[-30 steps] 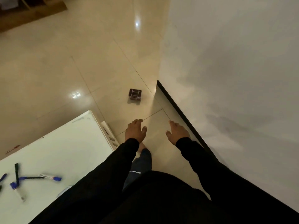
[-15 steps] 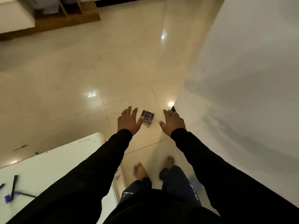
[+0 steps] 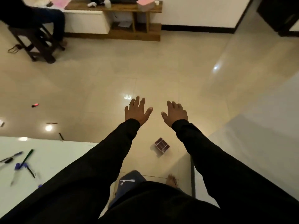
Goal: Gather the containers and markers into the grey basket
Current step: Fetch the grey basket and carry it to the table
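Observation:
My left hand (image 3: 137, 110) and my right hand (image 3: 175, 113) are stretched out in front of me, palms down, fingers spread, holding nothing. Below and between my arms a small dark divided container (image 3: 162, 145) sits on the tiled floor. Several markers lie on a white board (image 3: 53, 152) at the lower left, among them a green marker (image 3: 26, 158) and a blue marker (image 3: 13, 156). A red marker (image 3: 35, 105) and a dark marker (image 3: 61, 136) lie on the floor at the left. No grey basket is in view.
A white wall (image 3: 258, 143) with a dark skirting runs along my right. At the back stand a wooden shelf unit (image 3: 116, 20) with a pink box (image 3: 145, 3), and a seated person on a dark stool (image 3: 37, 39) at the top left.
The camera has tilted up, showing the far room. The small container has slid from beside my fingertips to below my forearms. My hands have stayed spread and hold nothing.

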